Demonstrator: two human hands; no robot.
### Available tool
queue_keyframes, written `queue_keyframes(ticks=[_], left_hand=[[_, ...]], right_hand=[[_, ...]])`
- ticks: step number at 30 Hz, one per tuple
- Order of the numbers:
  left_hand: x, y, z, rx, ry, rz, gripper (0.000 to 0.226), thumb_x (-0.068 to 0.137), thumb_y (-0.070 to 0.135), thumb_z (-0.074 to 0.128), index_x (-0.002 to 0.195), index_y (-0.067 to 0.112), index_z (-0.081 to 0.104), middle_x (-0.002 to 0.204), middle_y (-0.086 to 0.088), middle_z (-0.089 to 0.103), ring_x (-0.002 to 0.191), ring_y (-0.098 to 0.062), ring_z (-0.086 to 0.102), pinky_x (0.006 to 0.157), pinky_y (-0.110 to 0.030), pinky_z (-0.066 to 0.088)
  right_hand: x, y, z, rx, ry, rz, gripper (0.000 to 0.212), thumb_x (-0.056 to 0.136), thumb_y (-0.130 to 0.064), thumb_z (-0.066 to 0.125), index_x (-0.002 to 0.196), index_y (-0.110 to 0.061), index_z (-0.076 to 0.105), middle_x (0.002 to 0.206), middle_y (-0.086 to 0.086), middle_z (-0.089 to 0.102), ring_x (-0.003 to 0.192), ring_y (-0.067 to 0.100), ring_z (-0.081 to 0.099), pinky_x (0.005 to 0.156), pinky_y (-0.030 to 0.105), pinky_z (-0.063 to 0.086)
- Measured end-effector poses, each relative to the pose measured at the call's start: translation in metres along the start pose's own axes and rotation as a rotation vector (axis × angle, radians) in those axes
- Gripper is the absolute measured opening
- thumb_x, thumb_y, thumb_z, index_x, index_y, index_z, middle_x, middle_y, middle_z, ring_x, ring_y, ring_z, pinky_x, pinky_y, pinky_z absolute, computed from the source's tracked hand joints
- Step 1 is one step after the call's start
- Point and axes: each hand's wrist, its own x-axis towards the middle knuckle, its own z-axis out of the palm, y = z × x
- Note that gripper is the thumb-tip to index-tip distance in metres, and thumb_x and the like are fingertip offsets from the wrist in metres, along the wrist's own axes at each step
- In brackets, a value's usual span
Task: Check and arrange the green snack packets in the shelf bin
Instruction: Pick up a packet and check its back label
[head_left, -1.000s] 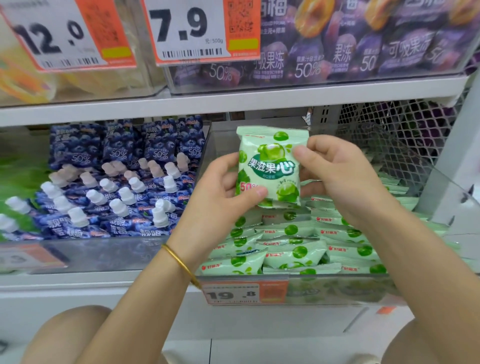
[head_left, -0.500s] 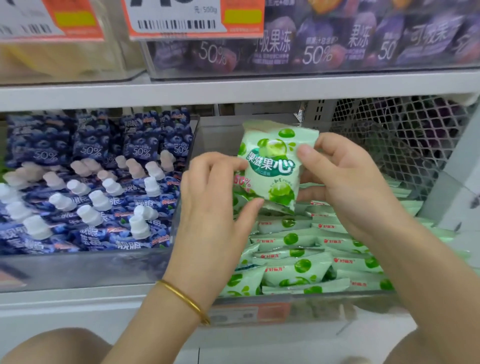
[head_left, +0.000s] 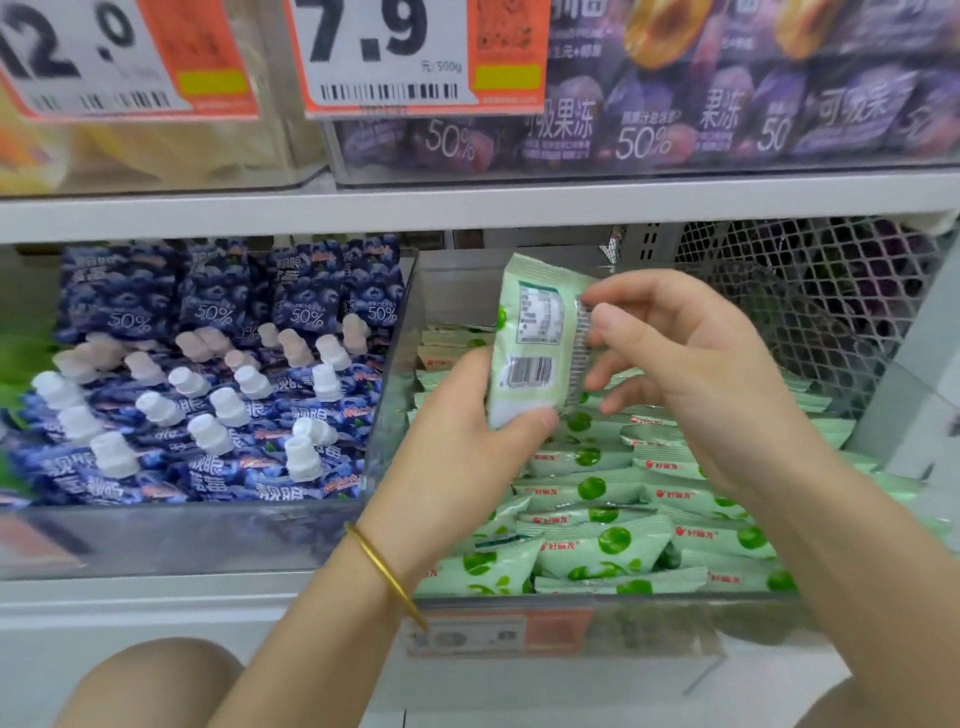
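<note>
Store shelving (head_left: 467, 208) carries a clear bin (head_left: 649, 623) of green snack packets (head_left: 597, 545), with open room along its back wall. One packet (head_left: 535, 338) stands upright above the bin. The left hand (head_left: 457, 457) grips its bottom edge, and the right hand (head_left: 701, 374) pinches its side seam. A second ago its front faced the camera; now its barcode side does. Two hands, one lifted packet; the binned ones overlap too closely to count.

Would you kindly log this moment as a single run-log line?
phase: inspecting | green packet: raised above bin, barcode side facing camera | left hand: holds bottom | right hand: pinches side seam
</note>
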Motion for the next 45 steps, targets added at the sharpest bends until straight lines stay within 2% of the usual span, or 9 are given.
queue_keyframes(ticks=[4,6,9,24,30,37,40,43,45], left_hand=[[0.001,-0.003,-0.001,-0.304,-0.029,-0.062,0.042,0.080,0.017,0.065,0.119,0.021,0.054,0.113,0.004,0.067,0.103,-0.014,0.064,0.092,-0.042,0.051],[0.002,-0.002,0.000,-0.409,-0.061,-0.066,0.043,0.085,0.006,0.062,0.125,0.016,0.049,0.117,-0.001,0.066,0.106,-0.019,0.064,0.091,-0.044,0.051],[0.001,-0.002,0.002,-0.497,-0.118,-0.054,0.051,0.084,-0.006,0.058,0.130,0.014,0.044,0.118,-0.003,0.065,0.104,-0.019,0.065,0.084,-0.036,0.055],[-0.001,0.000,0.001,-0.502,-0.142,0.015,0.057,0.080,-0.011,0.060,0.127,0.017,0.046,0.114,0.000,0.067,0.098,-0.014,0.067,0.075,-0.022,0.053],[0.000,0.001,0.001,-0.529,-0.161,0.004,0.055,0.083,-0.008,0.058,0.129,0.015,0.044,0.118,-0.002,0.064,0.102,-0.018,0.065,0.079,-0.028,0.055],[0.002,-0.004,0.001,-0.570,0.081,-0.095,0.036,0.088,0.005,0.057,0.121,0.007,0.045,0.119,-0.012,0.059,0.088,-0.018,0.069,0.073,-0.028,0.056],[0.005,-0.002,-0.003,-0.650,0.068,-0.133,0.027,0.093,0.006,0.048,0.119,0.003,0.052,0.107,-0.011,0.067,0.076,-0.011,0.066,0.064,-0.020,0.053],[0.006,0.000,-0.005,-0.776,0.065,-0.204,0.030,0.094,0.007,0.046,0.122,0.003,0.052,0.097,-0.009,0.070,0.072,-0.012,0.062,0.054,-0.018,0.049],[0.006,0.000,-0.006,-0.837,0.089,-0.249,0.034,0.092,0.006,0.047,0.126,0.003,0.048,0.089,-0.008,0.070,0.066,-0.014,0.064,0.051,-0.018,0.049]], right_hand=[[0.004,0.006,-0.005,-0.102,0.057,0.023,0.022,0.088,-0.022,0.062,0.109,-0.022,0.055,0.089,0.003,0.061,0.073,0.009,0.059,0.058,0.030,0.052],[0.005,0.008,-0.005,-0.079,0.034,0.075,0.036,0.088,-0.027,0.061,0.122,-0.020,0.051,0.092,-0.003,0.068,0.083,0.008,0.065,0.068,0.031,0.053],[0.006,0.009,-0.004,-0.025,0.019,0.098,0.047,0.089,-0.025,0.060,0.132,-0.012,0.047,0.097,-0.002,0.073,0.090,0.011,0.068,0.079,0.036,0.051],[0.006,0.007,-0.005,0.044,0.004,0.064,0.032,0.086,-0.022,0.062,0.116,-0.012,0.058,0.090,-0.001,0.074,0.081,0.008,0.068,0.067,0.024,0.047],[0.005,0.006,-0.005,0.054,0.010,0.072,0.027,0.088,-0.020,0.061,0.114,-0.012,0.058,0.089,0.000,0.074,0.079,0.009,0.069,0.064,0.023,0.049],[0.005,0.004,-0.007,0.199,-0.031,0.129,0.019,0.092,-0.023,0.052,0.103,-0.008,0.057,0.081,0.003,0.069,0.065,0.015,0.066,0.050,0.030,0.053],[0.006,0.002,-0.010,0.324,-0.044,0.175,0.025,0.095,-0.003,0.038,0.112,-0.002,0.055,0.081,0.012,0.066,0.065,0.025,0.066,0.051,0.032,0.054],[0.008,0.005,-0.013,0.182,-0.064,0.093,0.049,0.083,0.017,0.047,0.118,-0.016,0.055,0.094,0.008,0.066,0.074,0.022,0.069,0.062,0.030,0.057],[0.008,0.007,-0.016,-0.054,-0.087,-0.008,0.051,0.077,0.010,0.065,0.112,-0.026,0.062,0.110,0.003,0.063,0.089,0.014,0.067,0.072,0.025,0.056]])
